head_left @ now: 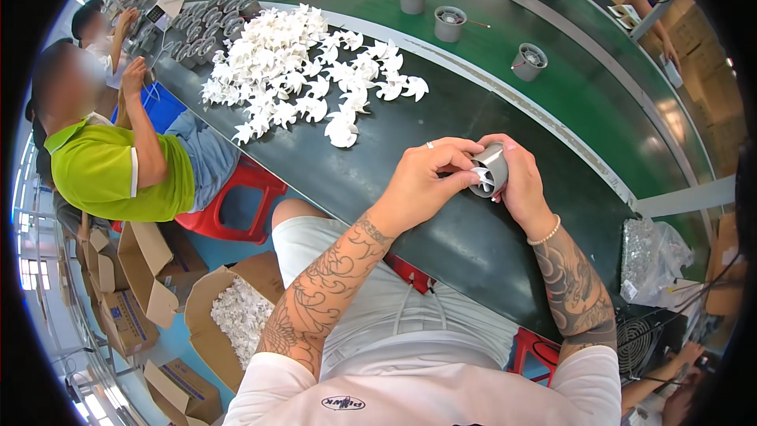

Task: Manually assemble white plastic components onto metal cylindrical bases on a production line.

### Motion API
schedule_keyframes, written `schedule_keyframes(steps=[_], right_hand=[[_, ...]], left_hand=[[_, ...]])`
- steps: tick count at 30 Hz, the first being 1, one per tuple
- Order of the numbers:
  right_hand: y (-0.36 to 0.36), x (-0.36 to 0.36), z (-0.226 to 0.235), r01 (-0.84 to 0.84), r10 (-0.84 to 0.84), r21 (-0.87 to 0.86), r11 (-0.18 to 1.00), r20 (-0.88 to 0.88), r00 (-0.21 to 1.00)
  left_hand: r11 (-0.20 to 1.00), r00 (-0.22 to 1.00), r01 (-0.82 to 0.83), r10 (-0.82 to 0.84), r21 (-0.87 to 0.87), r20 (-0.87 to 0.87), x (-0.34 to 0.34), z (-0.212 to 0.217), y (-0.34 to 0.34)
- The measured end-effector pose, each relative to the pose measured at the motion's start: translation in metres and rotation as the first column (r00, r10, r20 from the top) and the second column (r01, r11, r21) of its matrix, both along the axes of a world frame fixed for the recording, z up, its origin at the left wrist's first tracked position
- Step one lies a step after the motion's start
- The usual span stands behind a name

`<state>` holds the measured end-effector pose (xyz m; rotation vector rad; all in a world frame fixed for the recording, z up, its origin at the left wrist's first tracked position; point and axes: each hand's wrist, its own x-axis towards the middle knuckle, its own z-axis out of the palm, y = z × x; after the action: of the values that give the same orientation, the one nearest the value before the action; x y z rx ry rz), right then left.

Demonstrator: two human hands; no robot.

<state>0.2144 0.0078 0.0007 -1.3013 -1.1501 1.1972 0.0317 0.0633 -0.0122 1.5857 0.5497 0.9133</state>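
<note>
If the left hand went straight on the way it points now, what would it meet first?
The left hand points right, fingers on the grey cylinder housing. That housing comes first, then probably the right hand behind it.

The grey cylindrical housing (494, 167) with a white fan impeller (482, 177) at its mouth sits between the left hand (422, 181) and right hand (520, 181), whose forearms carry dark swirling tattoos, the right wrist ringed by a pale bead bracelet (544, 232). Beyond the housing the surface (441, 244) is dark, glossy green-black, heaped with a pile of white impellers (292, 71), and past that runs a brighter green conveyor belt (583, 87) bearing grey housings (449, 24). Left of the housing are a lime-green shirt (110, 173) and a red stool (236, 197); below that, a brown cardboard box (229, 323) holds white parts.
</note>
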Motion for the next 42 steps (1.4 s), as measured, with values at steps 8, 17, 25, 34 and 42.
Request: schedule_keyframes(steps=[8, 17, 25, 34, 42], right_hand=[[0.0004, 0.0, -0.0008, 0.005, -0.005, -0.013, 1.0, -0.031, 0.999], [0.0029, 0.0003, -0.0006, 0.001, -0.004, -0.031, 1.0, -0.101, 0.995], [0.0045, 0.0035, -0.0038, -0.012, 0.008, -0.022, 1.0, -0.145, 0.989], [0.0041, 0.0018, -0.001, -0.016, 0.011, -0.039, 0.999, -0.113, 0.994], [0.0026, -0.0006, 0.0004, -0.014, 0.012, -0.019, 1.0, -0.057, 0.998]], left_hand=[[0.997, 1.0, 0.022, -0.021, 0.072, -0.014, -0.0006, -0.0024, 0.0029], [0.991, 0.999, 0.003, 0.002, 0.134, -0.036, -0.002, 0.0017, 0.0039], [0.994, 0.997, 0.046, -0.039, -0.099, 0.066, 0.0006, -0.0017, 0.0058], [0.999, 1.0, 0.015, -0.014, -0.045, 0.013, 0.0006, -0.0021, 0.0044], [0.995, 0.998, 0.028, -0.023, -0.097, 0.052, 0.0023, -0.0028, 0.0038]])
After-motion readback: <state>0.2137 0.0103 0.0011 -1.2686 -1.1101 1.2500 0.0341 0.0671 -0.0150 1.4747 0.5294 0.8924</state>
